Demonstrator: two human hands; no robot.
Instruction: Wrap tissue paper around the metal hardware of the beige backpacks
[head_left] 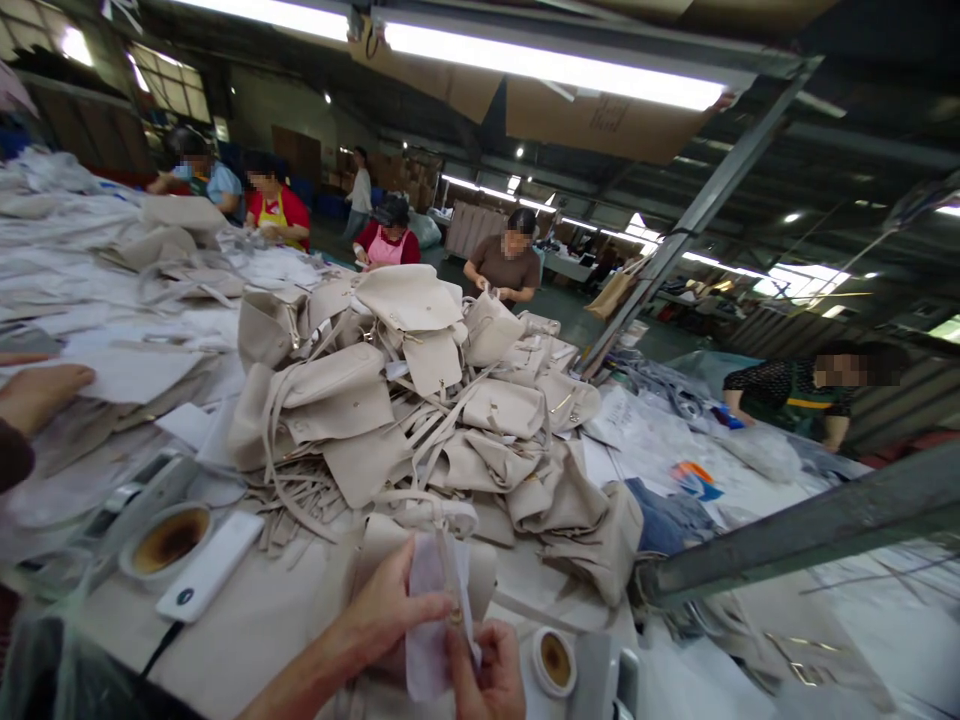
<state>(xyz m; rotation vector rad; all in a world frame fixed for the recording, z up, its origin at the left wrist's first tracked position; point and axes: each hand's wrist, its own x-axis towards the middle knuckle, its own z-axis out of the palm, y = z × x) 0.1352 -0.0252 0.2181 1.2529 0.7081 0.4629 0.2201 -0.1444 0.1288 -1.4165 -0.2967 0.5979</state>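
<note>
Both your hands (pixel 390 610) (pixel 491 665) are pinching a beige strap (pixel 452 580) and white paper (pixel 426 620); piled beige handbags (pixel 412 380) are crowding ahead.

A narrow beige strap (pixel 452 572) with a small gold-coloured metal fitting (pixel 455 616) is running lengthwise over a creased sheet of white paper (pixel 427 640). Both are being held up over the tabletop's (pixel 255 625) near edge, in front of a beige bag (pixel 379 540) that is lying partly hidden.
</note>
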